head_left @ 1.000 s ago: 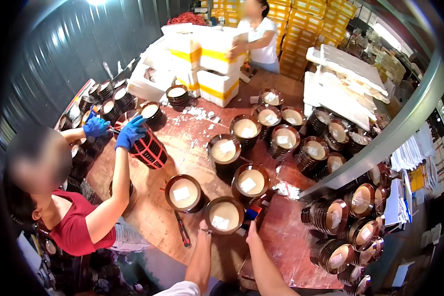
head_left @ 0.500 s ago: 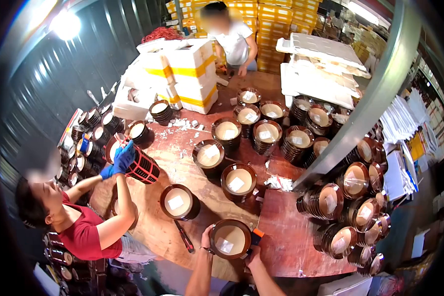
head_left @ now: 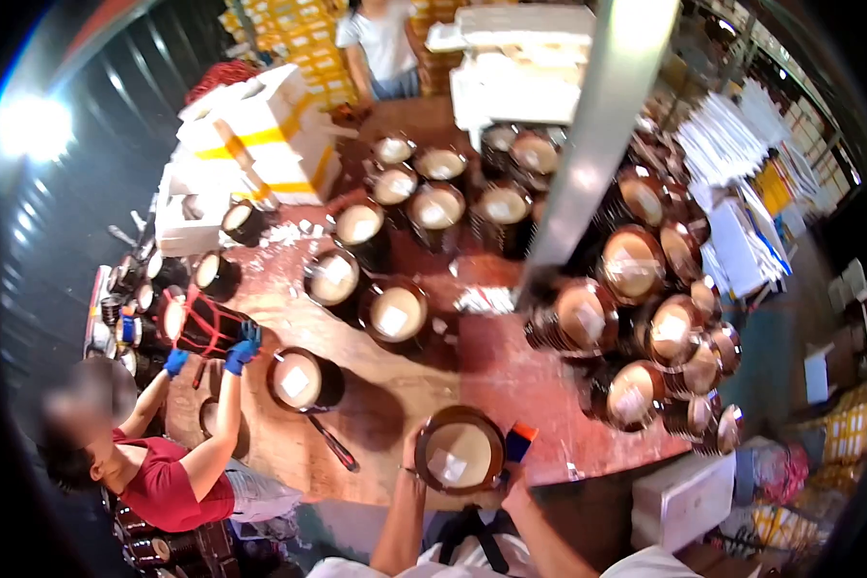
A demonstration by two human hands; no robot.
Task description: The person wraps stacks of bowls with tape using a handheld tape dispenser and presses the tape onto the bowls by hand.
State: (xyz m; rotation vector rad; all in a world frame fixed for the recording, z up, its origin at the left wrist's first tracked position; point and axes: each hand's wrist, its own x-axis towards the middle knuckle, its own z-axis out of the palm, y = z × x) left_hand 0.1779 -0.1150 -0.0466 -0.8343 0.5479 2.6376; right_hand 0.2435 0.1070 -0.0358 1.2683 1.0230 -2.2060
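Note:
A stack of brown-rimmed bowls (head_left: 474, 438) with a small white label inside is close to my body at the table's front edge. My left hand (head_left: 410, 462) is on its left side, the fingers wrapped round it and partly hidden. At its right side my right hand (head_left: 515, 477) is closed around an orange-and-blue object (head_left: 520, 441), near the rim. Another bowl stack (head_left: 299, 379) stands to the left, with a red-and-black tool (head_left: 332, 443) lying below it. Farther up, a labelled stack (head_left: 393, 310) stands on the table.
A person in red (head_left: 169, 477) with blue gloves handles a strapped stack (head_left: 202, 323) at left. Foam boxes (head_left: 260, 135) and a person in white (head_left: 380, 48) are behind. A metal post (head_left: 597, 144) rises before many bowl stacks (head_left: 631, 265) at right.
My view has turned right. My hands have drawn the bowl stack away from the others, toward me. The person in red has tilted the strapped stack flatter; the person in white has straightened up.

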